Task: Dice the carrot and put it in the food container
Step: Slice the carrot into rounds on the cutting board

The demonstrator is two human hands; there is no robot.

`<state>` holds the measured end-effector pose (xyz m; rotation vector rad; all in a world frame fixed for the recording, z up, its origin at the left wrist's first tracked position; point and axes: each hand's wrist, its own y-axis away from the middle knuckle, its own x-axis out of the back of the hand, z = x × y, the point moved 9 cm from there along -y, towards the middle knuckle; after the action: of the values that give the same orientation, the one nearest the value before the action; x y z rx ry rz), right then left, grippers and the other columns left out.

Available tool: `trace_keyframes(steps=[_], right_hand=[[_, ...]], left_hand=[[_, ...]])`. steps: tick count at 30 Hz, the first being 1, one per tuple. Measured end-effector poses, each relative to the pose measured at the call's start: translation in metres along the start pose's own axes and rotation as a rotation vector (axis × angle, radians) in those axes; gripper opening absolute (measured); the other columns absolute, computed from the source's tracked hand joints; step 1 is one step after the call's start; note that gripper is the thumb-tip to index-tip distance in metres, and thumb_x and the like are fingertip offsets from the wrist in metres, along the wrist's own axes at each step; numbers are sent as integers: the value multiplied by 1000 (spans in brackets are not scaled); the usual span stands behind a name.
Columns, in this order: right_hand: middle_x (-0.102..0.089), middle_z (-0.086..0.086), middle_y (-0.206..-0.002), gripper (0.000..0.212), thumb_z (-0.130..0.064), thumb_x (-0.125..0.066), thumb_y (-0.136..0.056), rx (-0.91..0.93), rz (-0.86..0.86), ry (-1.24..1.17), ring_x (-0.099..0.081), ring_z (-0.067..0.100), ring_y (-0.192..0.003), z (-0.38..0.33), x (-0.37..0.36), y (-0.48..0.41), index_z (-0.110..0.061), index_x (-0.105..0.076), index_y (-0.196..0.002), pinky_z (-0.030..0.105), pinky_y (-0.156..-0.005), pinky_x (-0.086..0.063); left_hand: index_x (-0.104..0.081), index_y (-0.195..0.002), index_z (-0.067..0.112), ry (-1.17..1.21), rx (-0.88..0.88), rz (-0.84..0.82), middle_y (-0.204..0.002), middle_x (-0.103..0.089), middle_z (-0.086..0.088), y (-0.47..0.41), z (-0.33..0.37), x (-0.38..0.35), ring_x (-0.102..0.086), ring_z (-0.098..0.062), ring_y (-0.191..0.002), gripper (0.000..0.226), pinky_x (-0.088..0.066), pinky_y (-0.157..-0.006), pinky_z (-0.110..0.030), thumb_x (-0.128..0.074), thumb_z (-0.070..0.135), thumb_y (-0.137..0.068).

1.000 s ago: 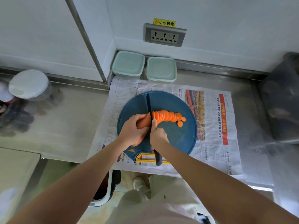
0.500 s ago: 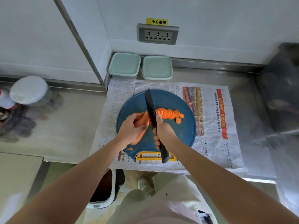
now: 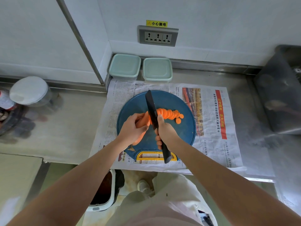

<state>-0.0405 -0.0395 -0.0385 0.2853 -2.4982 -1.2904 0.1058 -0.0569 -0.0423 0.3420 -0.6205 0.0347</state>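
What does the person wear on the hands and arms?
Nothing visible. The left hand and the right hand have no gloves, and I see no ring, watch or bracelet. The left forearm and right forearm are bare; no sleeve comes into view.

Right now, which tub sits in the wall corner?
The left tub, next to the jutting wall; the right tub stands beside it, farther from that corner.

White walls [image 3: 228, 22] with a grey socket panel [image 3: 157, 36] rise behind a steel counter [image 3: 65, 128] spread with newspaper [image 3: 211, 152].
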Motion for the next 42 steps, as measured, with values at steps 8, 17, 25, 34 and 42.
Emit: trace_keyframes(steps=[8, 17, 25, 34, 42], right_hand=[[-41, 3, -52, 63, -66, -23, -95, 9, -1, -7, -37, 17, -42, -4, 1, 2, -13, -42, -66, 25, -46, -39], [-41, 4, -53, 63, -65, -22, -95, 6, 3, 44, -38, 17, -42, -7, -3, 3, -13, -41, -66, 25, -46, -39], [-42, 5, -54, 63, -65, -21, -95, -3, 8, 67, -38, 17, -42, -4, -8, 3, -12, -42, -67, 25, -48, -40], [-43, 5, -56, 62, -64, -21, -96, 17, 35, 64, -40, 16, -42, -5, -7, 4, -12, -44, -70, 23, -46, -40], [-42, 4, -56, 62, -65, -23, -95, -15, 34, 70, -39, 16, -44, -5, -6, 7, -13, -43, -68, 23, -48, -40]], left_hand=[[-42, -137, 18, -8, -6, 0, -133, -51, -2, 1, 1, 0, -50, -20, -119, 59, -38, -92, -25, -69, 28, -86], [-42, -137, 17, -36, 8, 4, -134, -51, -3, 1, 2, 1, -50, -22, -120, 59, -37, -93, -25, -69, 30, -86], [-43, -137, 18, -22, 16, 12, -134, -51, -3, 2, 1, 2, -51, -22, -120, 59, -40, -97, -28, -69, 29, -85], [-43, -136, 18, -22, 14, 9, -134, -52, -3, 2, 2, 2, -51, -23, -120, 58, -40, -98, -30, -69, 30, -85], [-44, -136, 18, -17, 16, 10, -133, -52, -3, 3, 2, 2, -51, -22, -120, 58, -40, -98, -30, -70, 29, -85]])
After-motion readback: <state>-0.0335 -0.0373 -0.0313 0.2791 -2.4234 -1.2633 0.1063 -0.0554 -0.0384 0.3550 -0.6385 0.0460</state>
